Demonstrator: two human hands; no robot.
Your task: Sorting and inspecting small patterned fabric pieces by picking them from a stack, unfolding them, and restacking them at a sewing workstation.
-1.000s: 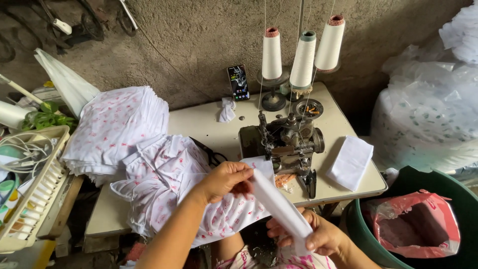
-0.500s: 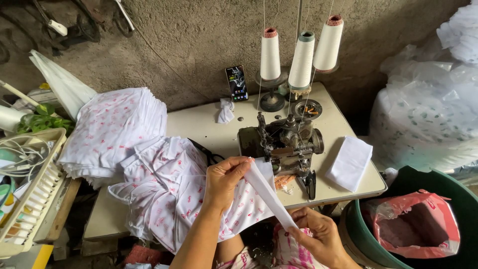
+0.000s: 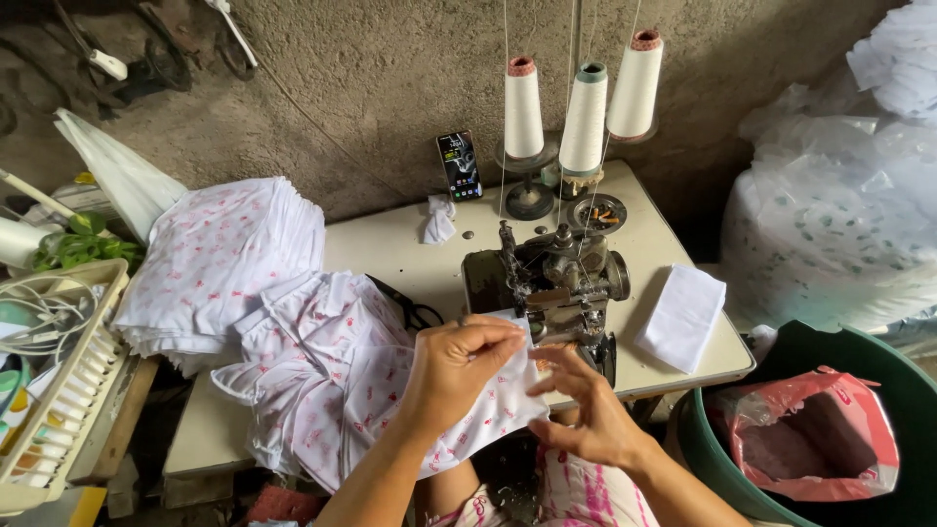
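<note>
Left hand (image 3: 459, 366): pinching the printed white fabric piece (image 3: 478, 405).
Right hand (image 3: 586, 415): at 3 o'clock, fingers narrow, touching the fabric's edge.
Sewing machine (image 3: 547, 283): at 12 o'clock on the desk (image 3: 390, 249).

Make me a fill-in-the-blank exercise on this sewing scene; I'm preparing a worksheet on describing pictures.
1. Behind the sewing machine stand ___ cones of thread.
2. Both hands, left and right, hold a white cloth printed in ___.
3. The phone leans against the ___.
4. The red bag sits in a ___ tub.

Missing words: three; pink; wall; green
</note>
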